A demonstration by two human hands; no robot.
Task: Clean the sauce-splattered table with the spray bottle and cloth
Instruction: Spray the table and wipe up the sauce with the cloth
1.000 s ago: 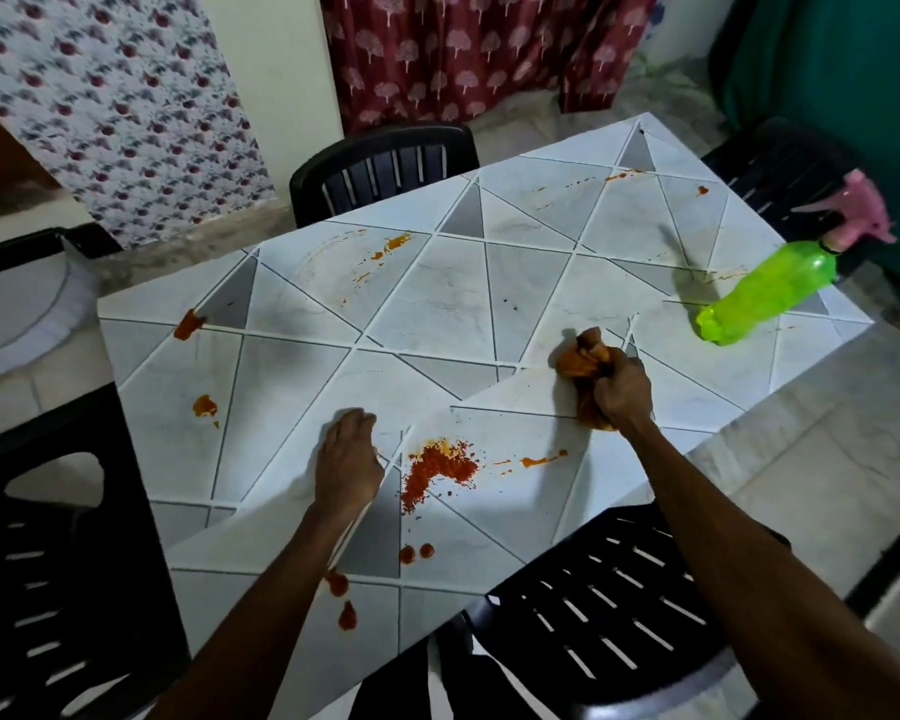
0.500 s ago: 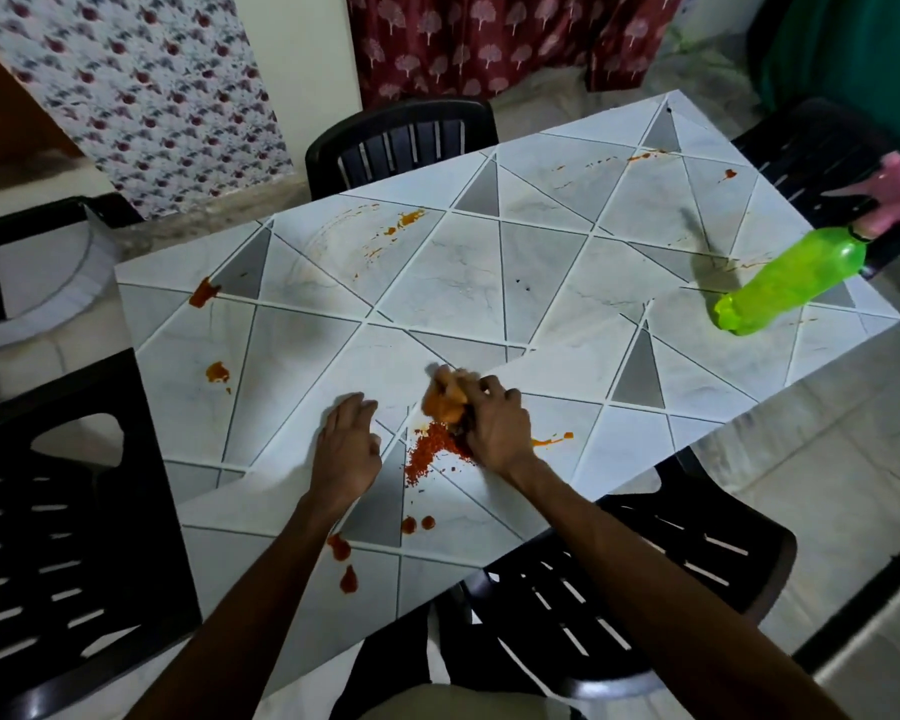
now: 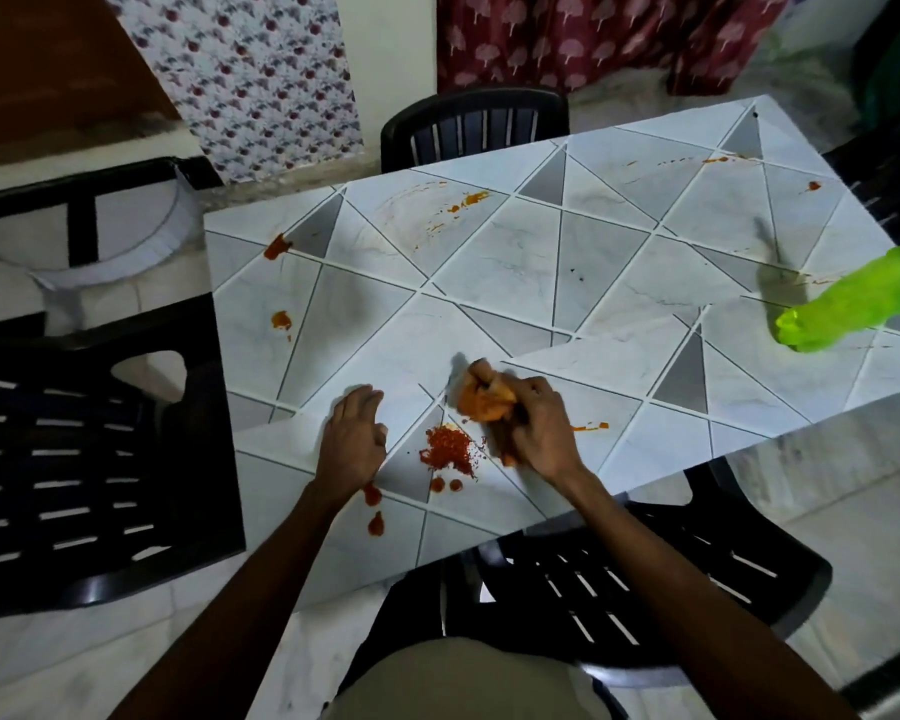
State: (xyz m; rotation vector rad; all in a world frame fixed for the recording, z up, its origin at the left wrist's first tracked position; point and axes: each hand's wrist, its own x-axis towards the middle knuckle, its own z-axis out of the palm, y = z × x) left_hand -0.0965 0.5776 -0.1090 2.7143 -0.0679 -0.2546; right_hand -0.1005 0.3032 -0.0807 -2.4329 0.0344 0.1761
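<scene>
A white table with grey triangle panels carries red-orange sauce splatters. The largest patch lies near the front edge, with small drops below it and more stains at the left and far side. My right hand is closed on a crumpled orange cloth, pressed on the table just right of the big patch. Left of that patch rests my left hand, empty, fingers loosely curled on the surface. The green spray bottle stands at the right edge, its top cut off by the frame.
Black plastic chairs surround the table: one at the far side, one at the left, one at the front right. A curtain and patterned wall lie beyond. The floor is pale tile.
My right hand carried the cloth from the table's right-middle over to the big sauce patch near the front. The left hand stayed put. The view shifted, cutting off the bottle's pink trigger.
</scene>
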